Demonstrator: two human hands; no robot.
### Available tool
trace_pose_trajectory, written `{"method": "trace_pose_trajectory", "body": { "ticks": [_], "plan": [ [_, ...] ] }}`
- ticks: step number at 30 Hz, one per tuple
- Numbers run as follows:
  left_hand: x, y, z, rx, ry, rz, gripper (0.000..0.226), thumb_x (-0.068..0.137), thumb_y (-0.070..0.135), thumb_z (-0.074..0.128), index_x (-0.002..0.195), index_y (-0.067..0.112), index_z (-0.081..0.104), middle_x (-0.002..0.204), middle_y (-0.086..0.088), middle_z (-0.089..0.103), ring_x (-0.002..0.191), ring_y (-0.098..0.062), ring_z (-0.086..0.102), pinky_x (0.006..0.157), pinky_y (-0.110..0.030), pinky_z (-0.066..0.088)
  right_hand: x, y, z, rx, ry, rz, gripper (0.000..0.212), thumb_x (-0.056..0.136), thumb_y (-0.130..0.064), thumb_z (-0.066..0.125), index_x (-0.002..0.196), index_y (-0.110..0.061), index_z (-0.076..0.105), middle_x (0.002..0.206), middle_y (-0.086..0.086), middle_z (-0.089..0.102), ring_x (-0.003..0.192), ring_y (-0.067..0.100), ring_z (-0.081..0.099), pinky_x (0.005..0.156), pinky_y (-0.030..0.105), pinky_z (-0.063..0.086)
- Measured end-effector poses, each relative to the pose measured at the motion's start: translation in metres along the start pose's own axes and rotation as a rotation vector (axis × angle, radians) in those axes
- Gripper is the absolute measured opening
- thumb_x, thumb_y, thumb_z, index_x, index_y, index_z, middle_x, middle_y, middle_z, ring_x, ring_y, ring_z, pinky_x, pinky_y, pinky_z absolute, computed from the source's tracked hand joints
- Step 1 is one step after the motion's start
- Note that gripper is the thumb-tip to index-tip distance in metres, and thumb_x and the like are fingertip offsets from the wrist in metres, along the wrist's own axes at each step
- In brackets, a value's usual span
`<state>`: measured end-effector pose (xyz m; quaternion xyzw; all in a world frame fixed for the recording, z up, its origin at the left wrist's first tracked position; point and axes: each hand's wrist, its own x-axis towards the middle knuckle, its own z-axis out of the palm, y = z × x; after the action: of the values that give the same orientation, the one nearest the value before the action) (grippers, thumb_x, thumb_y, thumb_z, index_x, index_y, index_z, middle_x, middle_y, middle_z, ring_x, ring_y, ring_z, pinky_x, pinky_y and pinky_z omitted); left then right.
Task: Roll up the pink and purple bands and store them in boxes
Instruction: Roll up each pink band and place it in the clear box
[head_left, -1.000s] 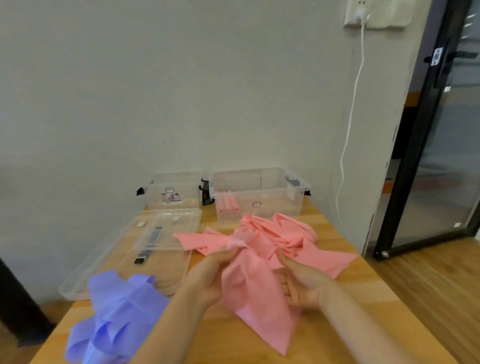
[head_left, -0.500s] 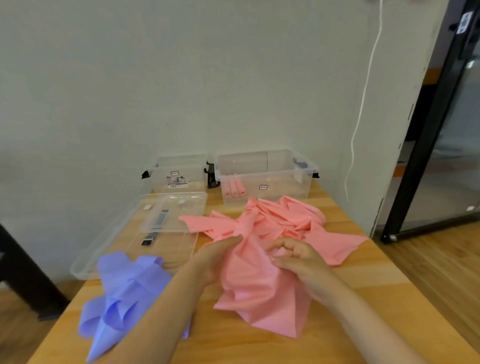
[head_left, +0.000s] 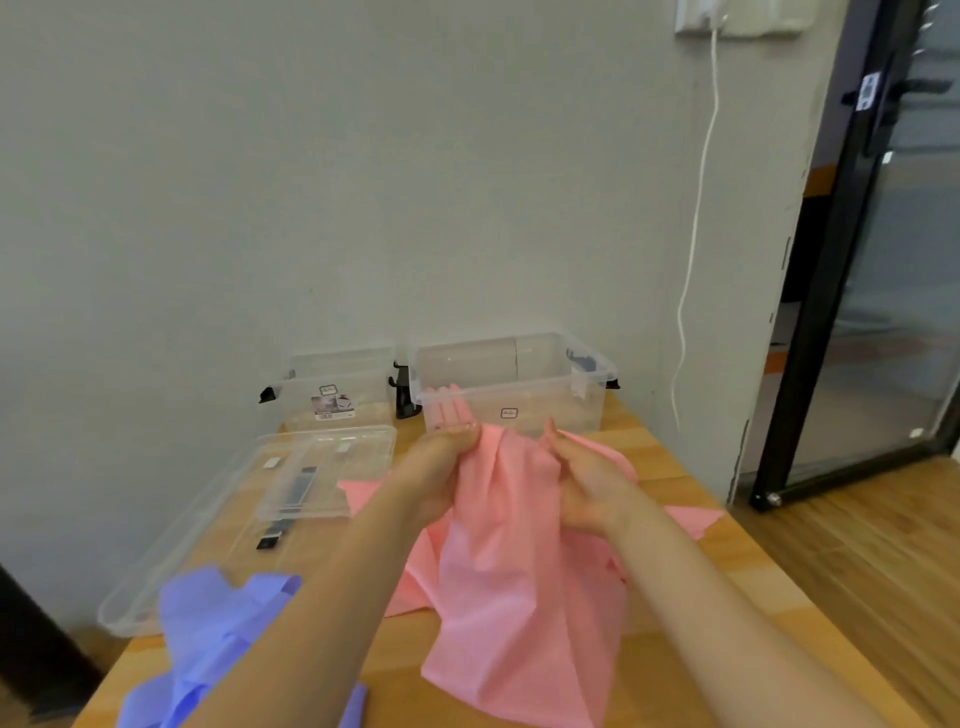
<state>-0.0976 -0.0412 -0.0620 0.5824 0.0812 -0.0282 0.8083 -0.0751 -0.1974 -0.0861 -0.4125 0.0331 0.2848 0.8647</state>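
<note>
Item: pink band (head_left: 519, 571), one length lifted clear of the worktop (head_left: 691, 462).

Position: held up at centre view; its top edge is bunched between both hands, and the sheet hangs from there toward 6 o'clock, long axis running 12 to 6.

Grip, left hand (head_left: 439, 467): fingers curled onto the top edge at its 9 o'clock end.

Grip, right hand (head_left: 582, 483): pinching the same edge at the 3 o'clock end, level with the left.

Destination: clear box (head_left: 587, 400), at 12 o'clock just beyond the hands, pink rolls (head_left: 449, 410) inside.

Purple band (head_left: 218, 623): heaped at 8 o'clock, untouched.
</note>
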Motion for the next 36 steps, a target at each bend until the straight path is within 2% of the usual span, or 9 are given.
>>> {"method": "trace_pose_trajectory", "body": {
  "ticks": [3, 6, 11, 14, 19, 25, 27, 30, 36],
  "plan": [
    [-0.005, 0.007, -0.011, 0.1, 0.136, 0.093, 0.014, 0.093, 0.004, 0.048, 0.091, 0.003, 0.062, 0.089, -0.011, 0.063, 0.074, -0.016, 0.055, 0.066, -0.026, 0.046, 0.008, -0.021, 0.011, -0.103, 0.083, -0.153, 0.009, 0.084, -0.017, 0.06, 0.084, -0.008, 0.062, 0.077, 0.007, 0.063, 0.076, 0.02, 0.058, 0.084, 0.035, 0.05],
    [-0.004, 0.01, -0.018, -0.031, 0.1, 0.128, 0.019, 0.092, 0.002, 0.045, 0.08, 0.005, 0.059, 0.07, -0.005, 0.059, 0.06, -0.015, 0.059, 0.056, -0.027, 0.05, 0.02, -0.046, 0.017, 0.045, 0.09, -0.356, 0.018, 0.094, -0.008, 0.047, 0.078, -0.008, 0.055, 0.063, 0.006, 0.06, 0.059, 0.015, 0.06, 0.059, 0.026, 0.053],
    [-0.009, 0.018, -0.01, -0.387, -0.226, 0.023, 0.036, 0.083, 0.034, 0.051, 0.078, 0.003, 0.069, 0.07, -0.009, 0.068, 0.061, -0.019, 0.067, 0.056, -0.024, 0.054, -0.001, -0.063, 0.056, 0.081, -0.197, -0.576, 0.006, 0.078, -0.012, 0.061, 0.08, -0.007, 0.06, 0.071, 0.007, 0.064, 0.069, 0.016, 0.064, 0.072, 0.027, 0.053],
    [-0.008, 0.011, -0.007, -0.411, -0.322, -0.106, 0.065, 0.075, 0.056, 0.048, 0.108, 0.003, 0.065, 0.092, -0.014, 0.07, 0.079, -0.025, 0.069, 0.068, -0.03, 0.057, -0.025, -0.045, 0.047, 0.027, -0.277, -0.523, 0.026, 0.047, -0.013, 0.083, 0.066, -0.01, 0.066, 0.067, 0.005, 0.066, 0.064, 0.014, 0.065, 0.065, 0.023, 0.054],
    [-0.004, -0.005, -0.005, -0.374, -0.253, -0.025, 0.035, 0.081, 0.011, 0.054, 0.114, 0.001, 0.059, 0.091, -0.012, 0.069, 0.084, -0.023, 0.068, 0.077, -0.036, 0.055, -0.057, -0.005, -0.001, -0.057, -0.251, -0.215, 0.055, 0.025, -0.016, 0.095, 0.075, -0.005, 0.073, 0.077, 0.013, 0.07, 0.068, 0.02, 0.068, 0.06, 0.027, 0.056],
    [-0.033, -0.016, -0.005, -0.375, -0.497, -0.054, 0.046, 0.044, 0.008, 0.087, 0.086, -0.002, 0.071, 0.079, -0.015, 0.07, 0.069, -0.024, 0.068, 0.062, -0.031, 0.057, -0.047, 0.01, -0.007, -0.04, -0.077, 0.014, 0.056, 0.071, -0.052, 0.068, 0.089, 0.0, 0.072, 0.091, 0.016, 0.068, 0.078, 0.026, 0.066, 0.079, 0.034, 0.05],
    [-0.044, -0.024, -0.007, -0.368, -0.497, -0.063, 0.046, 0.034, 0.008, 0.091, 0.074, -0.001, 0.071, 0.072, -0.015, 0.069, 0.063, -0.023, 0.068, 0.057, -0.029, 0.056, -0.041, 0.002, 0.004, -0.002, -0.033, -0.07, 0.036, 0.088, -0.033, 0.057, 0.07, -0.006, 0.074, 0.074, 0.01, 0.069, 0.064, 0.019, 0.067, 0.062, 0.026, 0.054],
    [-0.048, -0.033, -0.019, -0.32, -0.416, -0.105, 0.035, 0.046, 0.0, 0.081, 0.08, -0.003, 0.072, 0.075, -0.016, 0.069, 0.065, -0.024, 0.068, 0.057, -0.03, 0.056, -0.031, -0.008, 0.018, 0.0, 0.09, -0.245, 0.014, 0.09, -0.003, 0.051, 0.092, -0.012, 0.062, 0.079, 0.008, 0.06, 0.058, 0.015, 0.062, 0.048, 0.024, 0.05],
    [-0.04, -0.021, -0.03, -0.139, -0.344, -0.118, 0.032, 0.077, 0.024, 0.053, 0.1, 0.006, 0.064, 0.083, -0.01, 0.07, 0.071, -0.021, 0.068, 0.058, -0.03, 0.056, -0.032, -0.01, 0.031, -0.535, 0.023, -0.461, 0.033, 0.081, 0.012, 0.057, 0.103, -0.012, 0.057, 0.061, -0.004, 0.053, 0.047, 0.005, 0.051, 0.046, 0.02, 0.044]
  ]
}}
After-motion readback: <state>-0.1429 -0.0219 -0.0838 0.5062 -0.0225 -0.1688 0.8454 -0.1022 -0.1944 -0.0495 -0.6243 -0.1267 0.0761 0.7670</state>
